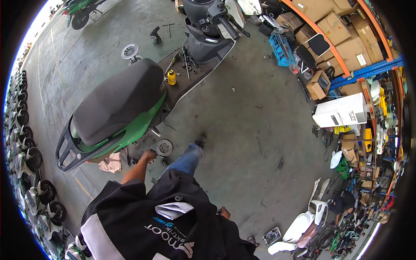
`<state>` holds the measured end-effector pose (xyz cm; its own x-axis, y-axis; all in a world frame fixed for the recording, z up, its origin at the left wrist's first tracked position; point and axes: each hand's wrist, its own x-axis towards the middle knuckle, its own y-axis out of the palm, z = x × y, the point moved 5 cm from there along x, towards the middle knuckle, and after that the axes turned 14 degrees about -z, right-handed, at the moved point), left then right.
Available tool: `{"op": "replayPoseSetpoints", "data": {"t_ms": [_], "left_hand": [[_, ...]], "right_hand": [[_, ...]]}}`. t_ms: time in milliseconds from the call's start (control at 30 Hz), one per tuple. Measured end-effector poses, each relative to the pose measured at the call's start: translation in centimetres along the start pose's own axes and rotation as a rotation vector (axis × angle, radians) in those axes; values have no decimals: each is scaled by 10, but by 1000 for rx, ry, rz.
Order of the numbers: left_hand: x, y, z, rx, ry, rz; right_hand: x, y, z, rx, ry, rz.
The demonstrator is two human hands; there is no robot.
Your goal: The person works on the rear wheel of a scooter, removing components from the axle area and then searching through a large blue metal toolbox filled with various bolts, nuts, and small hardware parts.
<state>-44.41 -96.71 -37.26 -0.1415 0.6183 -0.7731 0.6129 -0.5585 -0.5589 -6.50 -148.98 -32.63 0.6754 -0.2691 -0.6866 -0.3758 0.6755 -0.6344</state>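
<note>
downward fisheye from head height

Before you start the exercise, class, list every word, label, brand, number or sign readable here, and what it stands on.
Black jacket: white and blue printed lettering, partly legible; wording not copied here.
Yellow bottle: dark marking, too small to read.
Nearest green scooter: pale front marking, too small to read.
White box: dark marks, too small to read.

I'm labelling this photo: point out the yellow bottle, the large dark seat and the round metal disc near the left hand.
Yellow bottle (171, 79): head view, middle of its body.
Large dark seat (119, 102): head view, middle of its top.
Round metal disc (164, 148): head view, its upper face.
</note>
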Motion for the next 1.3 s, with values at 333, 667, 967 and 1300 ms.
{"op": "replayPoseSetpoints", "data": {"t_ms": [333, 667, 967, 1300], "left_hand": [[6, 54, -458, -186, 467, 29], [74, 104, -548, -466, 82, -205], [25, 217, -565, -580, -446, -131], [190, 225, -855, -751, -478, -106]], "right_hand": [[106, -12, 381, 144, -182, -74], [262, 56, 729, -250, -653, 246], [338, 171, 1095, -298, -679, 229], [376, 302, 1309, -574, -750, 345]]}}
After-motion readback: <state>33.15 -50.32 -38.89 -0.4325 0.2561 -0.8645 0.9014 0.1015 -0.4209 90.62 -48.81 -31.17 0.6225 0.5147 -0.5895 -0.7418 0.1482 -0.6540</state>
